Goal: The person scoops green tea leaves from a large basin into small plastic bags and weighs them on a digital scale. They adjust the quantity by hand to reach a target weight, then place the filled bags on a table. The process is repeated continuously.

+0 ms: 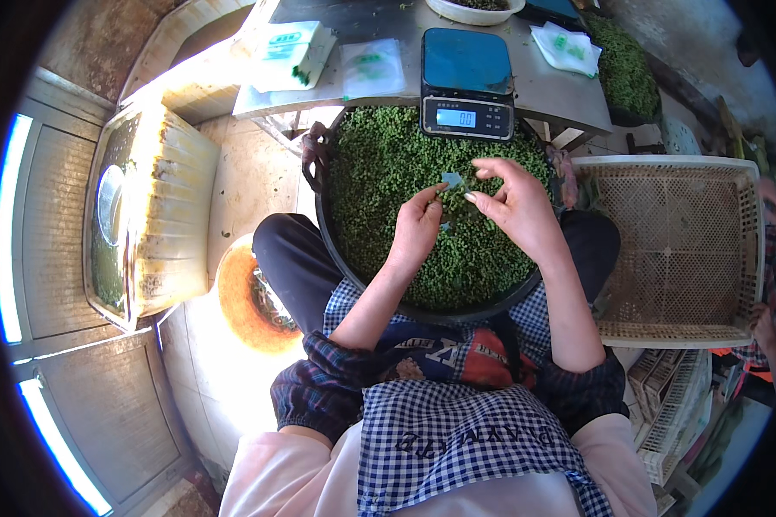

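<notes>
A round black tub (326,242) full of small green berries or buds (388,161) stands between the knees. Over its middle, my left hand (420,216) pinches a small green sprig (451,194) between thumb and fingertips. A light-blue scrap (451,179) shows at those fingertips, and another bluish bit lies just below. My right hand (507,200) is at the sprig's right side, thumb and fingers apart; whether its thumb touches the sprig I cannot tell. Beyond the hands, a digital scale (467,61) with a blue top sits at the metal table's edge, its display lit.
The metal table (394,19) holds printed plastic bags (291,55) and a white bowl (475,14). An empty perforated plastic crate (672,245) is at right, near another person's hand (763,329). To the left are an orange-brown basin (236,291) and a large plastic bin (168,220).
</notes>
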`<state>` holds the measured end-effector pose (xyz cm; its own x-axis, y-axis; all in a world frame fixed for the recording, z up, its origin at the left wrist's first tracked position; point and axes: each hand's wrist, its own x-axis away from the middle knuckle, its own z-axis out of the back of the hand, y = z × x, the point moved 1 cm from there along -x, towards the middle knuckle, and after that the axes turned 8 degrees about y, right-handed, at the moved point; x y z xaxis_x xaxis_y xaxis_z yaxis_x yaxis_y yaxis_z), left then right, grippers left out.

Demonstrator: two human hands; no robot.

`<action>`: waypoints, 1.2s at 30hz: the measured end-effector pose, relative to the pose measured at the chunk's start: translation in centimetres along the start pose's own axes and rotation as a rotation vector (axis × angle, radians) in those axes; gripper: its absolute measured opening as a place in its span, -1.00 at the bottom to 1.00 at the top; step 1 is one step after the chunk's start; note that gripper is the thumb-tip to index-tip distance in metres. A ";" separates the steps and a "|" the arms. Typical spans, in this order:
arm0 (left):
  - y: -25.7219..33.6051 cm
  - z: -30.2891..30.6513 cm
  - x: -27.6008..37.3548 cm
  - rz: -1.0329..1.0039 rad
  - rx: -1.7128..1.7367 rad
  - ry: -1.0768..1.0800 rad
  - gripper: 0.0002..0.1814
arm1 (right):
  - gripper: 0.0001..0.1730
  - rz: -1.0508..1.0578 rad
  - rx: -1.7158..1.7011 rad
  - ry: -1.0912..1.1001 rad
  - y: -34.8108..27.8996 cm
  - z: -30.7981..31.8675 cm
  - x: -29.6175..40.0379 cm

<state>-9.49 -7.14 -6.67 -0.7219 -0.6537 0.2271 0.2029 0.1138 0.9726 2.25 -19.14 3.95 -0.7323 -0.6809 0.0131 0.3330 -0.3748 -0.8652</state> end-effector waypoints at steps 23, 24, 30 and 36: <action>4.3 -1.1 -0.7 0.117 0.079 -0.143 -0.59 | -0.35 -0.113 -0.236 -0.119 4.9 2.2 -2.2; 6.2 -1.2 -1.0 0.071 0.045 -0.191 -0.59 | -0.39 -0.128 -0.296 -0.037 5.2 3.3 -2.3; 16.8 -1.0 -7.2 -0.437 -0.383 -0.305 -0.61 | -0.62 -0.111 -0.265 0.139 8.9 3.0 -1.8; 16.8 -3.9 -15.4 -1.039 -1.017 -0.222 -0.57 | -0.62 -0.249 -0.354 -0.038 11.3 -0.9 -1.2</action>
<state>7.59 1.89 5.94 -0.8966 0.0252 -0.4422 -0.1589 -0.9502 0.2680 6.32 -21.97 -6.29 -0.7397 -0.6222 0.2564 -0.0803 -0.2966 -0.9516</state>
